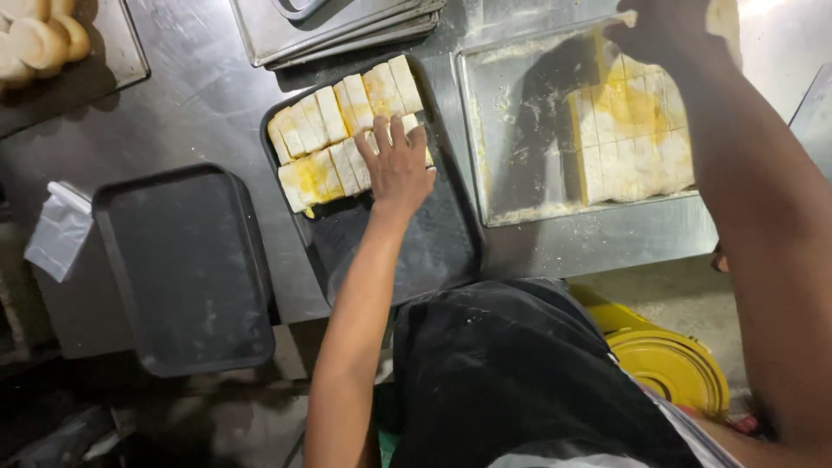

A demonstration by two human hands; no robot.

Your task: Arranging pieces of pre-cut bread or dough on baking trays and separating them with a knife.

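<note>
The left hand [397, 165] lies flat, fingers spread, on pale cut slices [342, 130] in a dark tray [407, 251]. The right hand [663, 35], far right, pinches a slice over a steel tray [520, 130].

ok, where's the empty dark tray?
Head view, left side: the empty dark tray sits on the steel table, left of the tray of dough pieces.

The right hand [663, 35] is dark and partly cut by the top edge, so its fingers' hold cannot be told. The left hand [397, 165] hides some dough pieces [334, 130]. Buns [39, 39] and stacked trays [338, 26] run off the frame.
</note>
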